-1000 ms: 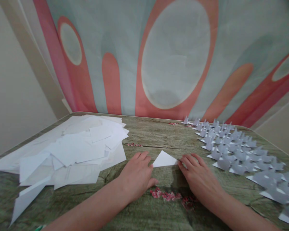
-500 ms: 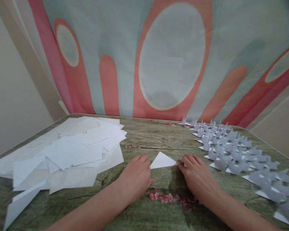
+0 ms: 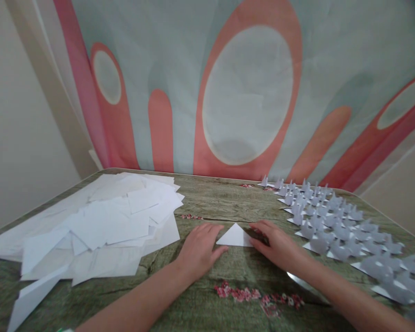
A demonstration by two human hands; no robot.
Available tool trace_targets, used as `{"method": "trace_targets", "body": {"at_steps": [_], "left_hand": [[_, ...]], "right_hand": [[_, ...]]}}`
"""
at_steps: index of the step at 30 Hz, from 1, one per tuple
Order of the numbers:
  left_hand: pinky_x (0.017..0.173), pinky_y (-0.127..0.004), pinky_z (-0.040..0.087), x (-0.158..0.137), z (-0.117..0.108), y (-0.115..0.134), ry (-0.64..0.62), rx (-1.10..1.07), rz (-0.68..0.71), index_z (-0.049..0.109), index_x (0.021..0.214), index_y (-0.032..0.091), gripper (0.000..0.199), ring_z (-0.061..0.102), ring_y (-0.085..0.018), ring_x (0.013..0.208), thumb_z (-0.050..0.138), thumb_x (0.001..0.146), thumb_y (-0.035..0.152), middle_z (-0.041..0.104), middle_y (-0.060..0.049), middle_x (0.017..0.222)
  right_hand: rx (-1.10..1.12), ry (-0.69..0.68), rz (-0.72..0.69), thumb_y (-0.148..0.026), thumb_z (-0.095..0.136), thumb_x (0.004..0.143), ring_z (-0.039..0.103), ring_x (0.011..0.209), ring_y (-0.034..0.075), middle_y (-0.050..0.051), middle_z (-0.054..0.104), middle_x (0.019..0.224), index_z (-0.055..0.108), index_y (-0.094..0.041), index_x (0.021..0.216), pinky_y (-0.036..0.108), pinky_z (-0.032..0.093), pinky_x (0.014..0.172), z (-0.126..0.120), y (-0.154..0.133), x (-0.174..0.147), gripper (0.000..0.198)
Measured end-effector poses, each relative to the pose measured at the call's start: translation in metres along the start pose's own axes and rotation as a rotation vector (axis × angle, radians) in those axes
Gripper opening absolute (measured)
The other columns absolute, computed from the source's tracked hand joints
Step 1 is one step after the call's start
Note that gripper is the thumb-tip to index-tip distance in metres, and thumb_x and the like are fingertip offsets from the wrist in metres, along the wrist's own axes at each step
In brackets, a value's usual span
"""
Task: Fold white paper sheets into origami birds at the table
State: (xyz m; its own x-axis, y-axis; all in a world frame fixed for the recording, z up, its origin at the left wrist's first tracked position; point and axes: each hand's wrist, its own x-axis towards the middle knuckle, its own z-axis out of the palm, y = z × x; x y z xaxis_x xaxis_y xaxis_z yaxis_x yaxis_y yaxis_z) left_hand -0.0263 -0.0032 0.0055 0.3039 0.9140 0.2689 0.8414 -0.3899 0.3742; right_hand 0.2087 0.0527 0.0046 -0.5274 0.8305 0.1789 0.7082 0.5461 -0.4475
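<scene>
A small white paper triangle (image 3: pixel 234 236) lies flat on the table between my hands, its point away from me. My left hand (image 3: pixel 201 246) rests at its left corner, thumb and fingers spread apart. At the right corner is my right hand (image 3: pixel 275 243), thumb against the paper's edge and fingers stretched out behind it, with a gap between them. The triangle's right corner is partly hidden by that thumb.
Loose white paper sheets (image 3: pixel 107 221) are heaped on the left. Rows of folded white paper figures (image 3: pixel 339 226) stand on the right. A shiny thin strip (image 3: pixel 302 282) lies partly under my right forearm. A patterned backdrop (image 3: pixel 183 115) hangs behind the wood-print table (image 3: pixel 214 198).
The triangle now sits with its point centred and its base level. My right hand has shifted its fingers and loosened from the right tip. The view has tilted slightly upward.
</scene>
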Motion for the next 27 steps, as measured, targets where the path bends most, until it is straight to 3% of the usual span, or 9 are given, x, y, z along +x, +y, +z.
{"method": "trace_targets", "body": {"at_steps": [7,20,25,27], "left_hand": [[0.089,-0.036,0.04,0.001,0.004,-0.007,0.04,-0.202,-0.009,0.052,0.112,0.021,0.037,0.053,-0.021,0.1,0.063,0.076,0.022,0.06,-0.004,0.106],[0.077,-0.027,0.044,0.003,0.001,-0.006,0.052,-0.313,-0.032,0.056,0.107,0.02,0.032,0.056,-0.015,0.08,0.057,0.077,0.01,0.06,0.0,0.085],[0.076,-0.026,0.047,0.002,0.002,-0.007,0.125,-0.401,-0.075,0.051,0.112,0.021,0.038,0.057,-0.013,0.08,0.054,0.076,0.007,0.055,-0.001,0.095],[0.076,-0.025,0.048,0.001,0.002,-0.007,0.143,-0.445,-0.084,0.049,0.114,0.022,0.041,0.057,-0.011,0.078,0.056,0.076,0.008,0.053,-0.002,0.1]], "right_hand": [[0.218,0.026,-0.016,-0.029,0.065,0.07,0.057,0.085,0.018,0.007,0.059,0.1,0.052,-0.017,0.115,0.032,0.047,0.075,0.022,-0.012,0.017,0.049],[0.335,0.173,-0.001,-0.028,0.064,0.071,0.056,0.09,0.02,0.007,0.059,0.104,0.048,-0.018,0.118,0.036,0.046,0.08,0.034,-0.013,0.009,0.051],[0.365,0.105,-0.047,-0.028,0.053,0.082,0.056,0.069,0.016,0.002,0.062,0.077,0.062,-0.019,0.087,0.027,0.044,0.063,0.026,-0.022,0.007,0.014],[0.341,0.099,-0.074,-0.029,0.05,0.084,0.053,0.063,0.014,0.001,0.059,0.068,0.062,-0.018,0.076,0.025,0.041,0.058,0.023,-0.025,0.006,0.018]]}}
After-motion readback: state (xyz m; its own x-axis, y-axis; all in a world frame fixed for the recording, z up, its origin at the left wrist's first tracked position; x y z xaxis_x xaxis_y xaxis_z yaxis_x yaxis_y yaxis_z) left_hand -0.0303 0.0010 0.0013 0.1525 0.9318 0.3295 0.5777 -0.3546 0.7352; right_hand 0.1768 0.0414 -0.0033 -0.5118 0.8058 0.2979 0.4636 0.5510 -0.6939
